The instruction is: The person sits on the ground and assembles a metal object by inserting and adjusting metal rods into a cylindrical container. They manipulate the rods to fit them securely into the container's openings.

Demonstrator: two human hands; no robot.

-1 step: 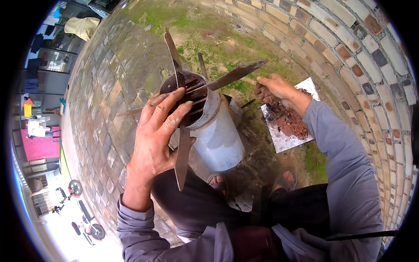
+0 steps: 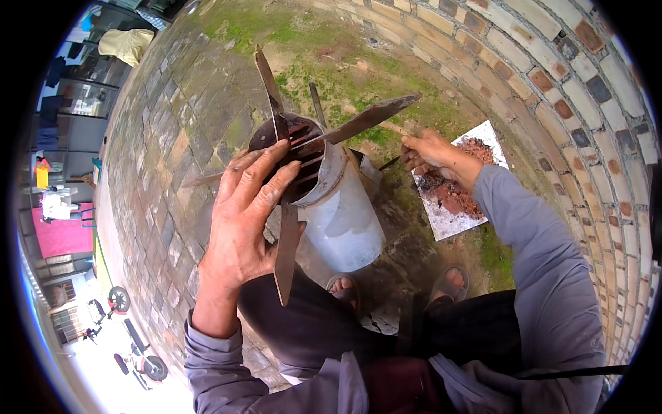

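In front of my knees stands a grey metal cylinder stove (image 2: 347, 231), tilted, with a barred grate (image 2: 308, 168) inside its open top. Several flat rusty metal blades (image 2: 373, 117) stick out around the rim. My left hand (image 2: 238, 200) is wrapped over the rim's left side, fingers on the top and thumb behind the near blade (image 2: 285, 255). To the right of the stove, my right hand (image 2: 433, 153) is closed, with a thin tan stick (image 2: 394, 129) coming out of its fingers toward the far blade. The stick's hidden part cannot be seen.
A pale board (image 2: 441, 224) with crumbled reddish-brown and dark debris (image 2: 458, 200) lies under my right forearm. A brick wall (image 2: 565, 103) curves along the right. Mossy paving (image 2: 186, 131) spreads left, with parked motorbikes (image 2: 141, 359) farther off. My sandalled feet (image 2: 452, 279) are below the stove.
My right hand has shifted slightly left and nearer to me, and more of the tan stick shows. My left hand and the stove have barely moved.
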